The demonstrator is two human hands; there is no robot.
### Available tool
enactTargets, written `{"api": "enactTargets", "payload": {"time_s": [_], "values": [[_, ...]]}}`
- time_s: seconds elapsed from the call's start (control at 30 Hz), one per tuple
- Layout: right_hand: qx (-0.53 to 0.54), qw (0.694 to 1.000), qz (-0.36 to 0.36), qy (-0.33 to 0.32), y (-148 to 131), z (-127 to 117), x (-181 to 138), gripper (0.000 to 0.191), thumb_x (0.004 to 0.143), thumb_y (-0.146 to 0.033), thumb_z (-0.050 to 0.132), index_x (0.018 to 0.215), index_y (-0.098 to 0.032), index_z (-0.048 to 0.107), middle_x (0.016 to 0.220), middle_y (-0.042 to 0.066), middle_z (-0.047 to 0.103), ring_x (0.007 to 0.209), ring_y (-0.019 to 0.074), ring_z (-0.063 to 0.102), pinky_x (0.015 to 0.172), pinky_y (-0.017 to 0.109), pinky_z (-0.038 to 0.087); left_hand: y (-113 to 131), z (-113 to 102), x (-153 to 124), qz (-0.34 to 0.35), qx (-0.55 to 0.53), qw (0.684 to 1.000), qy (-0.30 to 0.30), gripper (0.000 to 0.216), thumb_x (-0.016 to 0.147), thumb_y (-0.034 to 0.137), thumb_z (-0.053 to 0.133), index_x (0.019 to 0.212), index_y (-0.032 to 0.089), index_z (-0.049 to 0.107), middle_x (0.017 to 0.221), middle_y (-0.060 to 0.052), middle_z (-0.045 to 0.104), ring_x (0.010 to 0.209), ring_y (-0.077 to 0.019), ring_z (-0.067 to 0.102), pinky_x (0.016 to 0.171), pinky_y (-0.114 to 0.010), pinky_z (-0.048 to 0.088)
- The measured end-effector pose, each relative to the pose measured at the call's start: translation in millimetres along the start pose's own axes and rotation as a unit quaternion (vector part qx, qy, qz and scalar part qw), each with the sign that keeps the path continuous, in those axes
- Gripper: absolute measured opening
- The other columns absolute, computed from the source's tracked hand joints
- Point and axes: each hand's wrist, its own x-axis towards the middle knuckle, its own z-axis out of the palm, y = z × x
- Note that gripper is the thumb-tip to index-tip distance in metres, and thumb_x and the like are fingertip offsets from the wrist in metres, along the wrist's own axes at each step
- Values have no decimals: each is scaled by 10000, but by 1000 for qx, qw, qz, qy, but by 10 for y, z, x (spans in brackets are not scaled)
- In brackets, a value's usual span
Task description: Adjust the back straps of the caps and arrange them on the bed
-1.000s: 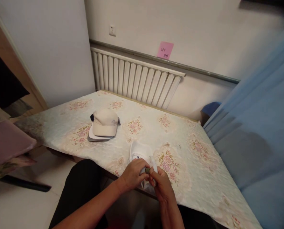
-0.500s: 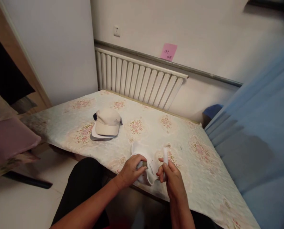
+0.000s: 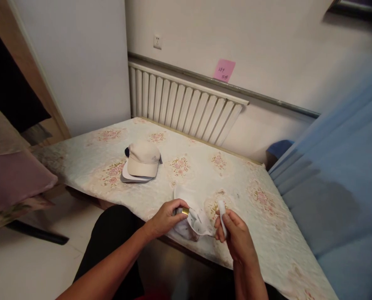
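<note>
1. Knees first: our black trouser leg (image 3: 111,237) sits lowest in view, against the near edge of the flowered mattress (image 3: 260,216).
2. Our left hand (image 3: 165,217) is closed in a pinch, thumb and fingers gripping a small brass buckle (image 3: 185,211) on the back of a white cap (image 3: 183,196).
3. Our right hand (image 3: 235,231) is curled narrow around the loose end of the cap's white strap (image 3: 221,210), which stands up out of the fist. It sits apart from the buckle.
4. That white cap lies at the near edge of the mattress, between our two hands, with its open underside turned toward us.
5. Farther back and to the left, a beige cap (image 3: 144,157) rests on top of other caps, whose grey and white brims (image 3: 131,176) stick out beneath it.
6. At the left edge a pink pillow (image 3: 13,179) shows, and on the right a blue curtain (image 3: 338,166) hangs.
7. Behind the mattress a white radiator (image 3: 186,104) runs along the wall, with a pink note (image 3: 224,70) and a socket (image 3: 157,41) above it.
</note>
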Motion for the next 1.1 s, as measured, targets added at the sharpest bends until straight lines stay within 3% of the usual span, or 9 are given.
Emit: {"api": "enactTargets", "payload": {"time_s": [0.13, 0.37, 0.6, 1.1], "values": [[-72, 996, 24, -36, 79, 105, 1, 240, 772, -386, 614, 824, -153, 628, 543, -4, 584, 459, 89, 454, 436, 210, 296, -56, 38, -36, 0, -7, 1000, -16, 182, 788, 270, 587, 936, 171, 625, 920, -24, 655, 882, -159, 579, 827, -265, 431], [-69, 992, 69, -82, 257, 286, 39, 236, 786, -401, 588, 893, -191, 591, 539, -61, 520, 358, 36, 288, 359, 197, 144, -135, 60, -63, -16, -45, 999, -1, 196, 795, 274, 578, 958, 171, 612, 912, -19, 645, 879, -156, 573, 824, -264, 430], [-43, 988, 106, -102, 419, 287, 124, 264, 766, -427, 608, 704, -182, 534, 404, -109, 341, 353, 28, 202, 373, 200, 105, -146, 86, -73, -24, -72, 997, 0, 164, 794, 237, 548, 932, 167, 603, 867, -4, 618, 837, -139, 546, 797, -251, 419], [13, 984, 125, -125, 447, 315, 129, 275, 748, -427, 638, 698, -181, 527, 381, -112, 344, 332, 26, 181, 362, 206, 86, -141, 113, -74, -24, -84, 996, -9, 173, 777, 196, 541, 935, 170, 606, 868, 0, 608, 847, -141, 538, 805, -249, 410]]}}
